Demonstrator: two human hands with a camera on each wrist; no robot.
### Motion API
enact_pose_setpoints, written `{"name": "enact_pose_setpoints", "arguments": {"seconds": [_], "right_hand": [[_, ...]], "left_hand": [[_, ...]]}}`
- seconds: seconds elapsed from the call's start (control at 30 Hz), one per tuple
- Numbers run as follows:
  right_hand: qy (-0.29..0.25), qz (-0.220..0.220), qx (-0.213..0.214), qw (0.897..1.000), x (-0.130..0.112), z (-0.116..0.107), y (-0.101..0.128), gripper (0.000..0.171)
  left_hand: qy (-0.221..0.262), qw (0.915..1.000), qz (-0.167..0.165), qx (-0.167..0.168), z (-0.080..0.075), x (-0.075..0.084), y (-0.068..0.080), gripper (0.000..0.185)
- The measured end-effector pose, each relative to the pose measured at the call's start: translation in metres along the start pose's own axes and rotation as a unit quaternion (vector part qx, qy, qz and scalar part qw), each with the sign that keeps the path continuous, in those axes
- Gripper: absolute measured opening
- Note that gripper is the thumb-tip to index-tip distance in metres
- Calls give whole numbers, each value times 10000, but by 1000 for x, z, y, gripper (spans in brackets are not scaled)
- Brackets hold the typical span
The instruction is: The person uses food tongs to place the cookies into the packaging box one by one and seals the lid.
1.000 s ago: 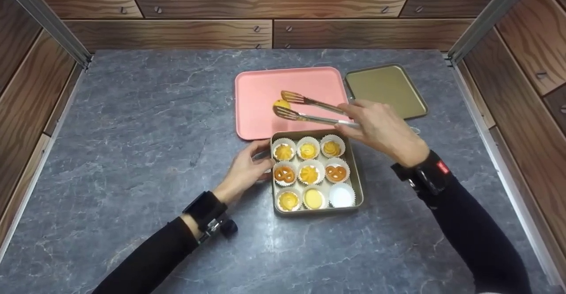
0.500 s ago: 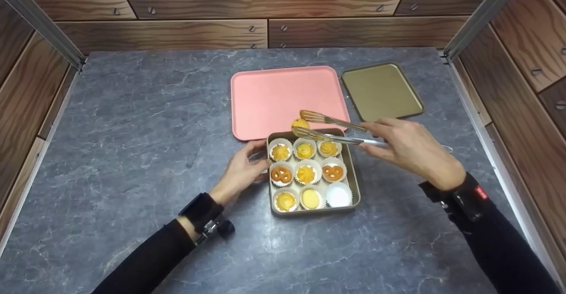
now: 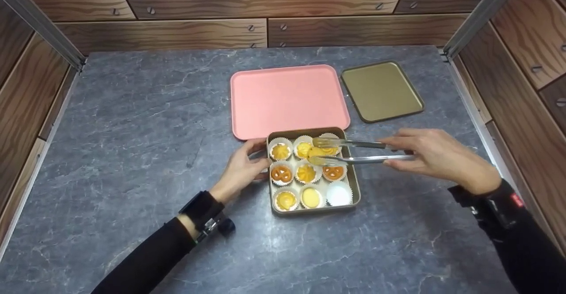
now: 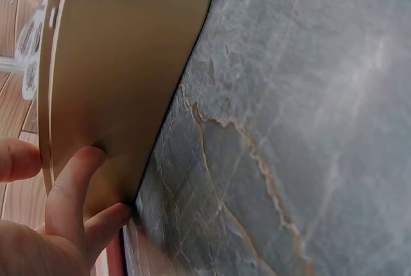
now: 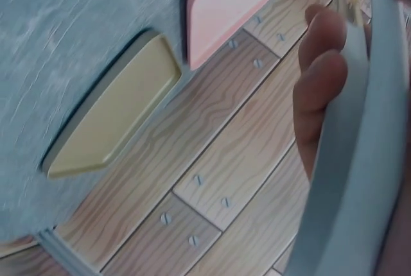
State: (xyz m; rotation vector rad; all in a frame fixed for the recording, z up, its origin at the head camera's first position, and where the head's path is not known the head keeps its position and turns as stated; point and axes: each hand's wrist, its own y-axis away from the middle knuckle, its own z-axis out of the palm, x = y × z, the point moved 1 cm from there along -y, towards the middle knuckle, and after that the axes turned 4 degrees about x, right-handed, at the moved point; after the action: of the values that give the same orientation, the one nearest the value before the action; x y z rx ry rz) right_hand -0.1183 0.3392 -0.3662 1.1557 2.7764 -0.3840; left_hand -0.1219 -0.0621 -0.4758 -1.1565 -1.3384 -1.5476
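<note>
The right hand (image 3: 435, 154) grasps a pair of metal tongs (image 3: 353, 150) by the handle end, and the tong tips pinch a yellow cookie (image 3: 317, 152) over the far row of a gold tin (image 3: 356, 183) that sits near the middle of the grey worktop (image 3: 132, 130). The left hand (image 3: 241, 168) rests against the tin's left wall with its fingers (image 4: 77, 180) curled round the edge, thumb at the rim. The tin holds 9 white paper cups in 3 rows of 3; the cup (image 3: 339, 194) at the near right corner is empty, and 2 cups in the middle row hold pretzel-shaped cookies (image 3: 281, 174). Just beyond the tin, touching its far edge, lies 1 pink tray (image 3: 287, 99), bare. To the tray's right, toward the worktop's far right corner, lies 1 gold lid (image 3: 382, 90), inner side up. Wood-grain panels (image 3: 177, 31) wall the worktop on 3 sides. No writing can be read.
</note>
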Motion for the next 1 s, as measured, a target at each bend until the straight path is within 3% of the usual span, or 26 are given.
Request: {"name": "enact_pose_setpoints", "arguments": {"seconds": [0.23,0.4,0.8,1.0], "right_hand": [[136,-287,11,9995,4,-9,16,49],[115,-271,-217,9993,4,-15,21,50],[303,109,-1116,9932,-16,-35,20,48],[461,382,-1607,9852,-31,-43,12,50]], "left_hand": [[142,9999,57,-33,1,0,0,62],[106,9999,-14,-3,1,0,-1,62],[-180,9998,43,68,0,2,-1,62],[-162,9998,99,25,1,1,-1,63]]}}
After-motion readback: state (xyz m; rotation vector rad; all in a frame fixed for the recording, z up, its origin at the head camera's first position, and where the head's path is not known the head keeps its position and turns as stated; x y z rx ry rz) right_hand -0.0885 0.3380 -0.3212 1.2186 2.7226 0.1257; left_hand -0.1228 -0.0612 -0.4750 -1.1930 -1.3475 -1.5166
